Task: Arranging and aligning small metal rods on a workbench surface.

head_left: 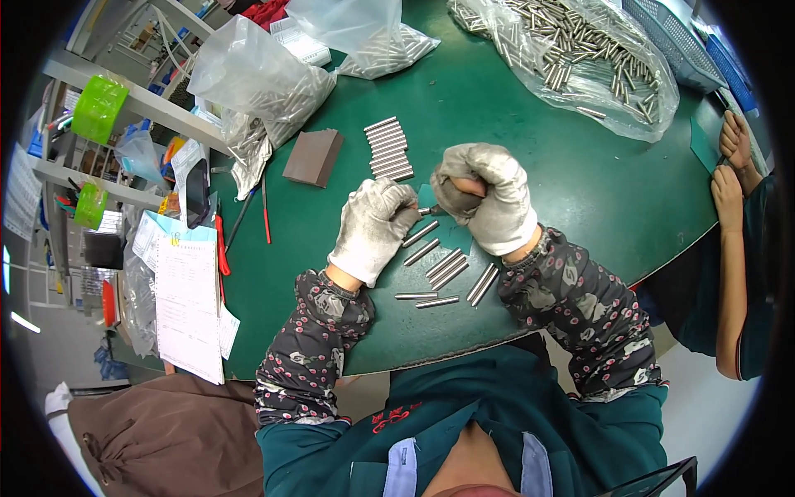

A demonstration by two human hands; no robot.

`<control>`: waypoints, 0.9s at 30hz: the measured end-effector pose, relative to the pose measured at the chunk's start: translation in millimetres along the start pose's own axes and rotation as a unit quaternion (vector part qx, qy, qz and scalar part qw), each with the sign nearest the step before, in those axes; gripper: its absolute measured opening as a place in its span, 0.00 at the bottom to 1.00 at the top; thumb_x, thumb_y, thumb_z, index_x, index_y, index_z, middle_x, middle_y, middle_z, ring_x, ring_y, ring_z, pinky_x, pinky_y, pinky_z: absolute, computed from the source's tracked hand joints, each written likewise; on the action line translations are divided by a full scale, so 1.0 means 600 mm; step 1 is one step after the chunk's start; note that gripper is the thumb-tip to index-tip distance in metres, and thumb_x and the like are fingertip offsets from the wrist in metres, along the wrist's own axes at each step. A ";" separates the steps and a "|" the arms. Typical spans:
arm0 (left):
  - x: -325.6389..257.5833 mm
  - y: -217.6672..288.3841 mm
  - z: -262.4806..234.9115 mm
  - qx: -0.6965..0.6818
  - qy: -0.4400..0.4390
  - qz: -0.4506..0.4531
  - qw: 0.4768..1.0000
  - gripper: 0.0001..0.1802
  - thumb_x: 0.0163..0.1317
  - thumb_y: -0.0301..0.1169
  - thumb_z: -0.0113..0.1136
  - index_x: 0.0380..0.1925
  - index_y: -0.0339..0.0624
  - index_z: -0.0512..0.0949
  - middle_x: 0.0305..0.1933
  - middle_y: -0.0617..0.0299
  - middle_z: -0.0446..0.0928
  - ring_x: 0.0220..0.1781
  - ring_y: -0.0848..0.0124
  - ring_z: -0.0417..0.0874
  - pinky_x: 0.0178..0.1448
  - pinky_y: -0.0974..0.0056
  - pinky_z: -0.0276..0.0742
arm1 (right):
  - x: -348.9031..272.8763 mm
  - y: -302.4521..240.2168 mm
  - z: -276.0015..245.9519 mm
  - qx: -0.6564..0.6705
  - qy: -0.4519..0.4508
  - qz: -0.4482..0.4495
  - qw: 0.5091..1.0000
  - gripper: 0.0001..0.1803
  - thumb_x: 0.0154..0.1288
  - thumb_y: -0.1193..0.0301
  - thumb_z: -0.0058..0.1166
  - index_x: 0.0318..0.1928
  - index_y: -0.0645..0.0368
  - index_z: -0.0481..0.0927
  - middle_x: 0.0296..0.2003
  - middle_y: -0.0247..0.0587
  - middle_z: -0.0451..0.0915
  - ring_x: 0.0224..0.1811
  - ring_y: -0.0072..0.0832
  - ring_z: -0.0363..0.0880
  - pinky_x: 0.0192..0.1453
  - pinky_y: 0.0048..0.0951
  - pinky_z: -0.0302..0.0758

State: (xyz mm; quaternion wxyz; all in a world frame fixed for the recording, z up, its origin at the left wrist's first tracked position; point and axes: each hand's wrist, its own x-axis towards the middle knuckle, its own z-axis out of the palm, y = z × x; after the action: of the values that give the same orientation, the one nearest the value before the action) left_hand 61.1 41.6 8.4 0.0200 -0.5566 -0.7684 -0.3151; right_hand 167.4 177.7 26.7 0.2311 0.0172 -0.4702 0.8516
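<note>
My left hand (373,228), in a whitish work glove, is closed with its fingertips on a short metal pin (426,211). Facing it, my right hand (493,199) is also gloved and closed; its finger part is stained dark grey, and bare skin shows through a gap. The right fingers come up to the pin's other end, but what they grip is hidden. Several loose metal pins (447,269) lie on the green table just below my hands. Beyond my left hand, a neat row of similar pins (387,149) lies side by side.
A brown block (313,157) stands left of the row. Clear bags of pins (281,95) sit at the back left, and a large open bag (571,58) at the back right. Papers (189,290) and red-handled pliers (222,244) line the left edge. Another person's hands (730,166) are at the right.
</note>
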 end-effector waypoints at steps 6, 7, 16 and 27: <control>-0.004 -0.006 0.003 0.007 0.012 0.004 1.000 0.07 0.44 0.26 0.63 0.26 0.46 0.76 0.27 0.63 0.74 0.34 0.61 0.74 0.39 0.59 0.70 | 0.001 -0.002 0.020 -0.060 -0.009 -0.006 0.998 0.26 0.59 0.53 0.43 0.12 0.54 0.56 0.12 0.27 0.52 0.13 0.17 0.50 0.18 0.22 0.45; -0.005 -0.008 0.004 0.010 0.011 0.006 1.000 0.07 0.44 0.26 0.63 0.26 0.46 0.76 0.27 0.63 0.74 0.34 0.61 0.74 0.39 0.59 0.70 | 0.001 -0.007 0.030 -0.055 -0.002 0.004 0.998 0.26 0.60 0.53 0.42 0.12 0.54 0.56 0.12 0.27 0.52 0.13 0.16 0.49 0.18 0.22 0.45; 0.001 -0.007 0.003 0.022 -0.015 -0.009 1.000 0.08 0.45 0.26 0.62 0.28 0.44 0.77 0.28 0.61 0.76 0.35 0.60 0.75 0.40 0.59 0.71 | 0.038 0.008 0.006 -0.027 0.015 -0.002 1.000 0.22 0.64 0.59 0.36 0.14 0.51 0.56 0.10 0.26 0.52 0.09 0.18 0.49 0.14 0.22 0.47; 0.001 0.000 -0.030 -0.032 -0.078 0.021 0.996 0.07 0.45 0.22 0.62 0.26 0.39 0.75 0.29 0.58 0.74 0.35 0.61 0.74 0.40 0.62 0.70 | 0.013 0.007 -0.020 0.039 0.043 -0.003 0.998 0.25 0.63 0.51 0.36 0.14 0.51 0.56 0.09 0.28 0.52 0.10 0.19 0.49 0.13 0.22 0.47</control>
State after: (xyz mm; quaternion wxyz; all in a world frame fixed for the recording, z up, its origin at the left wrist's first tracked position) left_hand 54.9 33.3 22.9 -0.0512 -0.5958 -0.7455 -0.2944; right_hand 161.3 188.2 18.9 0.2523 -0.0092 -0.4267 0.8684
